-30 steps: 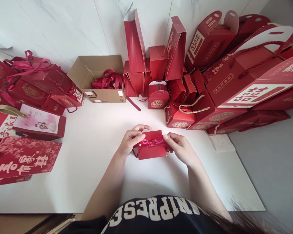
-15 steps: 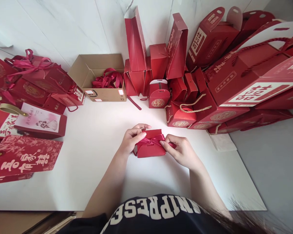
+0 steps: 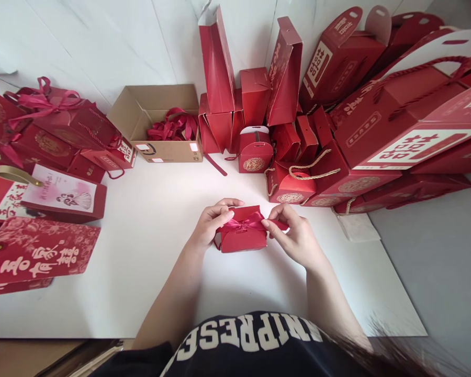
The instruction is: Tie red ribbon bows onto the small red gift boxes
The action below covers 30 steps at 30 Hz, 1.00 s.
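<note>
A small red gift box (image 3: pixel 243 242) rests on the white table in front of me, its flap facing me. Across its top lies a bow of shiny crimson ribbon (image 3: pixel 244 224). My left hand (image 3: pixel 213 222) is closed on the box's left side, thumb at the bow's left loop and fingers behind the box. With thumb and forefinger, my right hand (image 3: pixel 292 233) pinches the bow's right loop, and a ribbon end sticks out past those fingers. A thin dark red cord shows at the box's lower left. The fingertips behind the box are partly hidden.
A cardboard box (image 3: pixel 168 152) holding loose crimson ribbons stands at the back, with a ribbon strip (image 3: pixel 215 164) beside it. Red gift boxes are stacked at the right (image 3: pixel 361 180) and left (image 3: pixel 66 123). A flat white packet (image 3: pixel 357 228) lies near the table's right edge.
My right hand has shifted slightly up and right along the ribbon, and the bow's right loop looks fuller. My left hand stays on the box.
</note>
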### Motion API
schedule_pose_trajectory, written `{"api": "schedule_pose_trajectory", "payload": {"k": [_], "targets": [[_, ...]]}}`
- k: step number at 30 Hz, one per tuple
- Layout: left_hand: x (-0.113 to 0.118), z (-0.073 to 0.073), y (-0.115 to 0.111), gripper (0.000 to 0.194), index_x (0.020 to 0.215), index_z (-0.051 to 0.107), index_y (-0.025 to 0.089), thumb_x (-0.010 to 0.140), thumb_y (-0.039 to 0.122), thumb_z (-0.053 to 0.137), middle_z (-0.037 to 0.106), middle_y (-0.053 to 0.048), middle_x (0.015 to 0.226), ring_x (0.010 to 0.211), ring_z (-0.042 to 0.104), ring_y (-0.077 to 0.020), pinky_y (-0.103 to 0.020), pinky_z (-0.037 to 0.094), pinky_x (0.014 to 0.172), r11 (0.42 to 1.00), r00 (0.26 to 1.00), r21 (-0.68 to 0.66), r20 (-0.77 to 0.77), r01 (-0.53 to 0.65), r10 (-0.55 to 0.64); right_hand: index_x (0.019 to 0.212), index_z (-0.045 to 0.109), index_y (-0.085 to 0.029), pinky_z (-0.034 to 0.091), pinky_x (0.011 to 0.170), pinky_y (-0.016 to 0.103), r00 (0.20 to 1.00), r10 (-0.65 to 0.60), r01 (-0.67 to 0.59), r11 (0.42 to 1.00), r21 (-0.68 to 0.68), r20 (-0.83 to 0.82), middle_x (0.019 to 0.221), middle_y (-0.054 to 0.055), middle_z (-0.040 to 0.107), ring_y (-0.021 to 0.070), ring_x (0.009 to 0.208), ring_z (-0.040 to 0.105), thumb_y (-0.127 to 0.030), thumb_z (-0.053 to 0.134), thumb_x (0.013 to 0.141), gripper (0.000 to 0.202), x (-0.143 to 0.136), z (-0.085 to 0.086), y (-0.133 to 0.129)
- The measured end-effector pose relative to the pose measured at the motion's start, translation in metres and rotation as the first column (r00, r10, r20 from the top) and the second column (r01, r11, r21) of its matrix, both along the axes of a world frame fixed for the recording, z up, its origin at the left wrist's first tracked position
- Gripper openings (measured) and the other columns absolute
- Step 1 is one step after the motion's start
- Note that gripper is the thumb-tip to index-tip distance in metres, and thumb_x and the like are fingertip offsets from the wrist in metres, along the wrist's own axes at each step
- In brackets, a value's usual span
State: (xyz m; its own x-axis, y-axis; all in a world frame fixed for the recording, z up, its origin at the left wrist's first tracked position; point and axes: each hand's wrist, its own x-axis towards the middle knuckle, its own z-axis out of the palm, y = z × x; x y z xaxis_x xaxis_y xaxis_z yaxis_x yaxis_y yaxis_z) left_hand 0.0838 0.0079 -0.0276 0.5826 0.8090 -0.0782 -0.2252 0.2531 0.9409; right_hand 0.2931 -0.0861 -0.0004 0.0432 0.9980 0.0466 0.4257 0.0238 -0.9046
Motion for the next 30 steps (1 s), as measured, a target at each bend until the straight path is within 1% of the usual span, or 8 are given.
{"api": "schedule_pose_trajectory", "payload": {"k": [2,6,8,11,15,21,25,30], "targets": [[-0.001,-0.001,0.001,0.039,0.054,0.052,0.014,0.086,0.031,0.066,0.06,-0.009,0.118,0.101,0.06,-0.0223,-0.032,0.046,0.081,1.0,1.0,0.016,-0.009,0.006,-0.006,0.097,0.047,-0.024,0.042,0.06,0.025,1.0,0.027,-0.027,1.0,0.0,-0.009,0.077,-0.002,0.059,0.0136,0.065,0.054,-0.041,0.059,0.093,0.021,0.0,0.004,-0.003],[-0.004,-0.002,0.002,0.035,0.057,0.061,0.014,0.087,0.032,0.065,0.061,-0.01,0.12,0.107,0.059,-0.0248,-0.033,0.047,0.085,0.998,0.999,0.064,-0.051,0.022,-0.019,0.11,0.049,-0.025,0.047,0.064,0.028,0.991,0.094,-0.1,0.993,0.066,0.091,0.087,0.001,0.062,0.0157,0.071,0.057,-0.042,0.068,0.087,0.034,0.0,0.009,-0.005],[-0.005,-0.003,0.002,0.034,0.059,0.064,0.014,0.088,0.032,0.064,0.061,-0.011,0.121,0.109,0.059,-0.0255,-0.034,0.047,0.086,0.996,0.997,0.087,-0.071,0.024,-0.018,0.109,0.054,-0.025,0.05,0.074,0.031,0.981,0.084,-0.114,0.979,0.167,0.176,0.096,0.004,0.06,0.0184,0.084,0.059,-0.04,0.07,0.086,0.032,-0.001,0.009,-0.004],[-0.005,-0.003,0.002,0.034,0.06,0.066,0.014,0.088,0.033,0.063,0.061,-0.01,0.121,0.108,0.06,-0.0255,-0.034,0.047,0.085,0.995,0.997,0.098,-0.078,0.024,-0.017,0.104,0.061,-0.024,0.048,0.09,0.04,0.946,-0.006,-0.104,0.941,0.321,0.324,0.107,0.008,0.055,0.0243,0.102,0.056,-0.037,0.071,0.086,0.025,-0.005,0.007,-0.001],[-0.002,-0.002,0.0,0.035,0.059,0.066,0.015,0.089,0.033,0.063,0.062,-0.009,0.119,0.107,0.061,-0.0243,-0.034,0.046,0.087,0.993,0.996,0.117,-0.091,0.015,-0.004,0.098,0.063,-0.024,0.044,0.094,0.046,0.906,-0.037,-0.123,0.93,0.346,0.421,0.115,0.009,0.054,0.0263,0.106,0.054,-0.033,0.068,0.089,0.014,-0.013,0.005,0.001],[0.001,-0.001,-0.001,0.041,0.053,0.055,0.015,0.087,0.035,0.065,0.063,-0.009,0.117,0.107,0.06,-0.0248,-0.035,0.045,0.088,0.987,0.995,0.159,-0.103,0.01,0.007,0.095,0.058,-0.022,0.043,0.096,0.046,0.912,-0.027,-0.118,0.939,0.324,0.41,0.122,0.009,0.057,0.0255,0.111,0.054,-0.023,0.056,0.096,0.003,-0.019,0.003,0.002],[0.002,-0.003,-0.002,0.045,0.05,0.046,0.014,0.086,0.032,0.067,0.063,-0.009,0.117,0.105,0.06,-0.023,-0.034,0.045,0.088,0.981,0.996,0.195,-0.092,-0.002,0.02,0.087,0.053,-0.022,0.043,0.096,0.047,0.932,-0.041,-0.082,0.945,0.318,0.36,0.122,0.01,0.057,0.026,0.112,0.053,-0.023,0.055,0.097,0.01,-0.02,0.002,0.003],[0.006,-0.007,-0.003,0.047,0.049,0.044,0.014,0.085,0.033,0.067,0.062,-0.008,0.115,0.096,0.061,-0.0197,-0.033,0.046,0.084,0.98,0.997,0.195,-0.052,-0.045,0.056,0.075,0.05,-0.021,0.044,0.095,0.046,0.954,-0.087,-0.014,0.944,0.33,0.288,0.121,0.009,0.056,0.0254,0.114,0.053,-0.021,0.054,0.096,0.022,-0.019,-0.001,0.004]]}}
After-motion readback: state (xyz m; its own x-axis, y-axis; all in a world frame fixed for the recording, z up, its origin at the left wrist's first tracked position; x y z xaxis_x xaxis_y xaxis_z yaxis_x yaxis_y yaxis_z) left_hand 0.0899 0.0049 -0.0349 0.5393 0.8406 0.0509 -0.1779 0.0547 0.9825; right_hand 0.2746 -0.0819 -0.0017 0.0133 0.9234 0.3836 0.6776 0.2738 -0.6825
